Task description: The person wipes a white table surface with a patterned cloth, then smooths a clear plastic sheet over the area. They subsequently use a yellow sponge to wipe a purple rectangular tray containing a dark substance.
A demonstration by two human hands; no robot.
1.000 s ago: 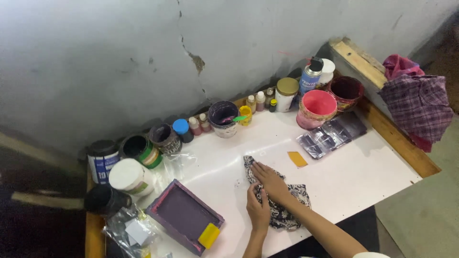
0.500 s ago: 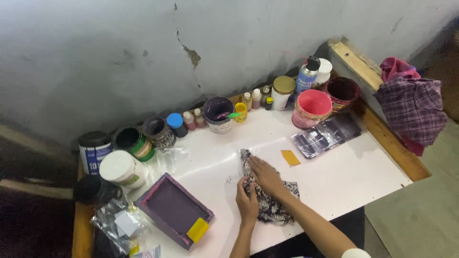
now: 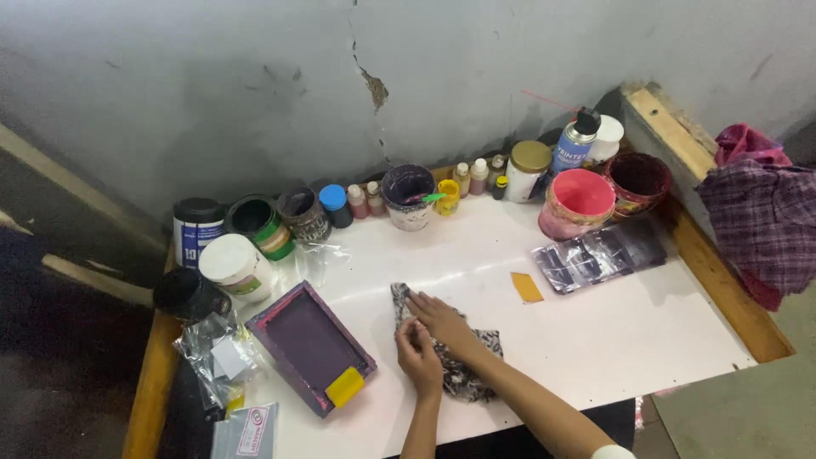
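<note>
Centrally, on the white bench (image 3: 646, 331), a small piece of dark patterned cloth (image 3: 455, 361) lies flat, just right of a purple-stained printing screen frame (image 3: 310, 344) with a yellow squeegee block (image 3: 345, 387) resting on its near corner. The right hand (image 3: 442, 321) lies open and flat on the cloth, fingers spread and pressing it down. The left hand (image 3: 418, 353) is narrowed, its fingertips pinching the cloth's left edge.

Risks, as judged from this view: the screen frame carries wet-looking purple ink and sits just beside the cloth, so a sideways slip of the left hand could smear ink onto the fabric. Pressing unevenly could leave a fold or wrinkle. A row of open ink pots, among them a purple-stained tub (image 3: 408, 195) and a pink tub (image 3: 576, 202), stands along the wall, well apart from the hands; a wide sweep of the arm could tip one.

The cloth appears thin, limp and irregular in outline, with a mottled black-and-white print; its far corner points towards the wall, and its near end is partly hidden under the right forearm. A small yellow card (image 3: 527, 287) lies apart to the right.
</note>
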